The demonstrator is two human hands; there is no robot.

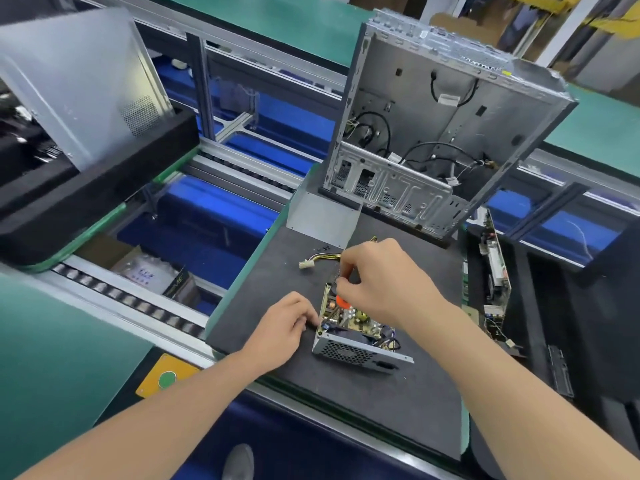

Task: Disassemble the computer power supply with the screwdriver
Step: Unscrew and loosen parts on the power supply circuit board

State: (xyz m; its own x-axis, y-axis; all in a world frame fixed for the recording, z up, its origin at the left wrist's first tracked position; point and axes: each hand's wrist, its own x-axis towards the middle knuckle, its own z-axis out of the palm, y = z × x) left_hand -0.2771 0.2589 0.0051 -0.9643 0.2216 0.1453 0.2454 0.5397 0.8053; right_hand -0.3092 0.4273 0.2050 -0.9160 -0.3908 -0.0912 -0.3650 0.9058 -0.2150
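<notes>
The power supply (349,349) lies on the dark mat (277,278) with its cover off, so its circuit board and wires show above a grey vented metal wall. My right hand (377,278) is above the board and grips the screwdriver (343,301), whose orange and black handle points down into the unit. My left hand (284,327) holds the left edge of the power supply's housing, fingers curled at its corner. A bundle of yellow and black cables with a white plug (306,263) trails out behind the unit.
An emptied grey computer case (433,133) stands tilted at the back of the mat, a flat metal panel (322,216) before it. A circuit board (493,271) stands on edge at the right. Small black screws (323,248) lie near the panel. A conveyor with rollers runs left.
</notes>
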